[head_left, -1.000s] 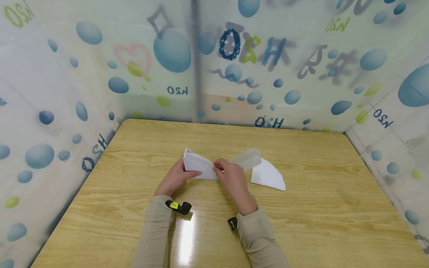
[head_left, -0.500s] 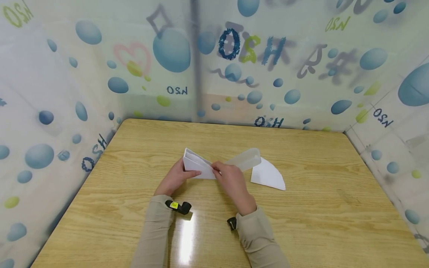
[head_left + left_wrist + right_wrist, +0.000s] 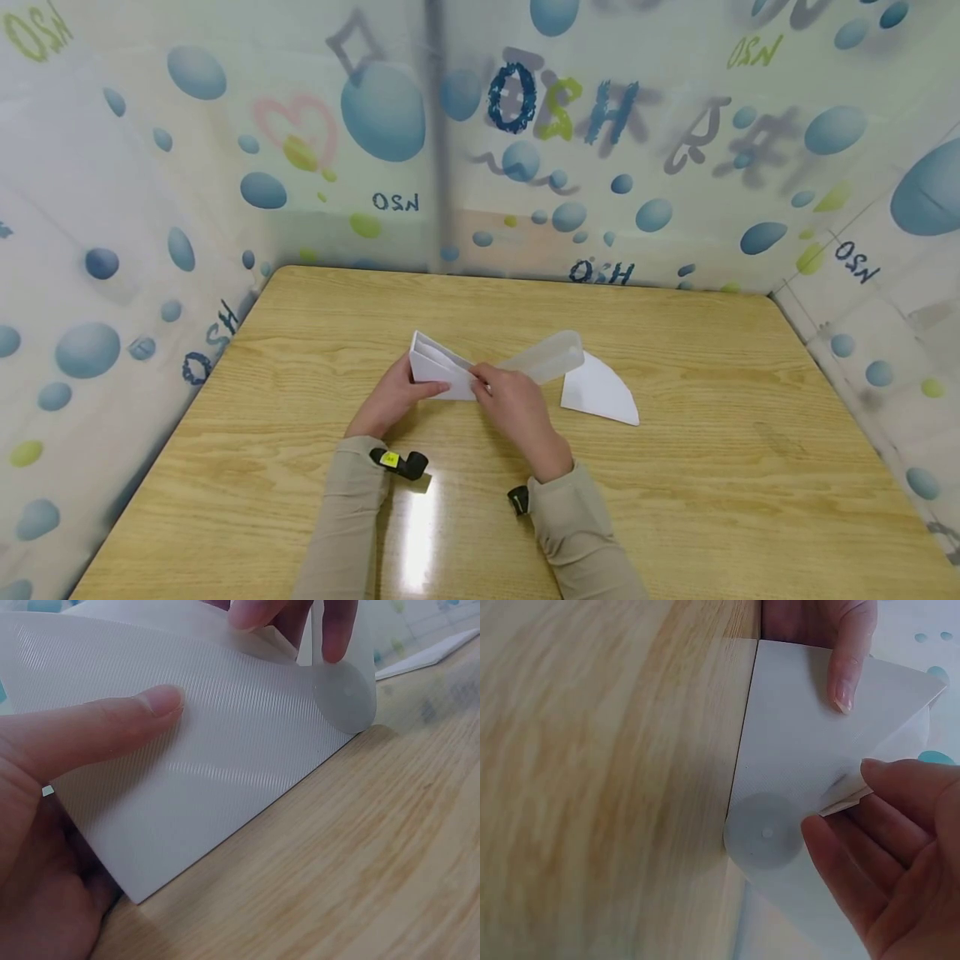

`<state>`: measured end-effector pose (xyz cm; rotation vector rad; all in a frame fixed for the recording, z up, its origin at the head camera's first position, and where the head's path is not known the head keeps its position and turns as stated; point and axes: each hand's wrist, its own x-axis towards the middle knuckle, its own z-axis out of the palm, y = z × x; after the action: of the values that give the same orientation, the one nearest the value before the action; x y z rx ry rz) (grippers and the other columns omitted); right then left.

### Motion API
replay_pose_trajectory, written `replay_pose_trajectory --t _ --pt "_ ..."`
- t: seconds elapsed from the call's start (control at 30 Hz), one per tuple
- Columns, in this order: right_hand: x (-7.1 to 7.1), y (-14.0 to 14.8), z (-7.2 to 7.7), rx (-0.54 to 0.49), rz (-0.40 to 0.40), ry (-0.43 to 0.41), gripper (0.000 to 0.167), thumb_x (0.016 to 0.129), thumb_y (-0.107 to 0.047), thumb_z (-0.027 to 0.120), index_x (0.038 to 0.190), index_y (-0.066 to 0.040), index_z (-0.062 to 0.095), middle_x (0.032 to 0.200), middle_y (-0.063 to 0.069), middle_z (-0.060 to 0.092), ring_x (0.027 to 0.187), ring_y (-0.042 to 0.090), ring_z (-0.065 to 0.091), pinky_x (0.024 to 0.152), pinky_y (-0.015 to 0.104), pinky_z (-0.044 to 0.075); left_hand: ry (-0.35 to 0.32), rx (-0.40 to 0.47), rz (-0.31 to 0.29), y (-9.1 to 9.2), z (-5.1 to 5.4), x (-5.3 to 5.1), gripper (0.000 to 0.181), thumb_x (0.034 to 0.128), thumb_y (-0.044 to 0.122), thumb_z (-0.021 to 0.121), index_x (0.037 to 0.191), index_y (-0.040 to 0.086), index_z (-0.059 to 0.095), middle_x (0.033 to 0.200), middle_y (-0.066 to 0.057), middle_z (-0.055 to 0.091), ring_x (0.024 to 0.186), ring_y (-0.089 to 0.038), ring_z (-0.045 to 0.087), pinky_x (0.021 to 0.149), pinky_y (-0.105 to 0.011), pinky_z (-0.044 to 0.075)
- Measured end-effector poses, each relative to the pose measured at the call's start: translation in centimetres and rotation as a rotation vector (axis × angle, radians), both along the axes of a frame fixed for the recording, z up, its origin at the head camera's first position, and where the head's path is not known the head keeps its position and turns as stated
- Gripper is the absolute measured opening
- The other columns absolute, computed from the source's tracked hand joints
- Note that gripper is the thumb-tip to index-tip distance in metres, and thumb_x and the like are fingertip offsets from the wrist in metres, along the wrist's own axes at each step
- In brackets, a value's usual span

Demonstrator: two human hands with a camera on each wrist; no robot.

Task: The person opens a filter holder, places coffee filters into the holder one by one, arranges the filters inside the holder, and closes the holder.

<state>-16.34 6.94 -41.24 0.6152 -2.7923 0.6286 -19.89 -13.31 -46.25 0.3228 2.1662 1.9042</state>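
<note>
In the head view, my left hand (image 3: pixel 390 400) grips the left end of a white ribbed wedge-shaped holder (image 3: pixel 437 385), its thumb flat across the front wall. The holder stands tilted on the table, open along its top. White folded paper (image 3: pixel 172 619) sits inside the opening. My right hand (image 3: pixel 521 408) pinches the paper's layered tip (image 3: pixel 840 808) between thumb and fingers. Below it, the holder narrows to a rounded translucent end (image 3: pixel 763 831) with a round spot. A translucent shallow cover (image 3: pixel 551 354) reaches out behind the right hand; how it joins the holder is hidden.
A fan-shaped white paper piece (image 3: pixel 600 392) lies on the wooden table (image 3: pixel 712 483), right of the hands and partly behind the cover. Patterned walls (image 3: pixel 525 192) enclose the table's back and sides. Black wrist cameras (image 3: pixel 405 465) hang at both cuffs.
My right hand has shifted slightly left along the holder, and the opening at its top shows a little wider. The left hand and the loose paper piece stay in place.
</note>
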Motion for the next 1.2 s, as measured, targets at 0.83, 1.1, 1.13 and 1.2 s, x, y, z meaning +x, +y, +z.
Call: replay_pose_trajectory --t 0.83,1.1,1.13,1.2 --pt "-0.01 -0.03 0.27 -0.067 -0.014 -0.052 0.024 0.090 -0.027 0.054 0.107 -0.014 0.063 0.099 0.000 0.065 0.081 0.013 0.061 0.070 0.031 0.048 0.005 0.020 0.005 0.09 -0.01 0.09 0.055 0.0732 0.029 0.073 0.119 0.016 0.046 0.110 -0.008 0.056 0.100 -0.021 0.054 0.083 -0.038 0.042" --pt "0.03 0.09 0.57 -0.089 -0.025 -0.043 0.022 0.089 -0.027 0.054 0.105 -0.015 0.064 0.098 -0.002 0.065 0.080 0.012 0.060 0.069 0.030 0.047 0.014 0.026 -0.003 0.06 -0.07 0.05 0.056 0.0732 0.030 0.073 0.120 0.016 0.046 0.110 -0.008 0.056 0.100 -0.022 0.054 0.083 -0.038 0.042" --pt "0.04 0.13 0.64 -0.094 -0.026 -0.040 0.021 0.089 -0.027 0.055 0.104 -0.015 0.064 0.098 -0.003 0.065 0.080 0.012 0.060 0.069 0.030 0.047 0.017 0.025 -0.007 0.05 -0.08 0.04 0.056 0.0735 0.030 0.073 0.120 0.016 0.045 0.110 -0.008 0.056 0.101 -0.022 0.054 0.084 -0.038 0.042" --pt "0.09 0.25 0.85 -0.111 -0.029 -0.033 0.021 0.089 -0.026 0.056 0.104 -0.015 0.064 0.098 -0.002 0.065 0.081 0.013 0.061 0.070 0.031 0.047 0.017 0.024 -0.006 0.05 -0.09 0.05 0.055 0.0736 0.030 0.073 0.119 0.016 0.045 0.110 -0.008 0.056 0.101 -0.022 0.054 0.084 -0.038 0.042"
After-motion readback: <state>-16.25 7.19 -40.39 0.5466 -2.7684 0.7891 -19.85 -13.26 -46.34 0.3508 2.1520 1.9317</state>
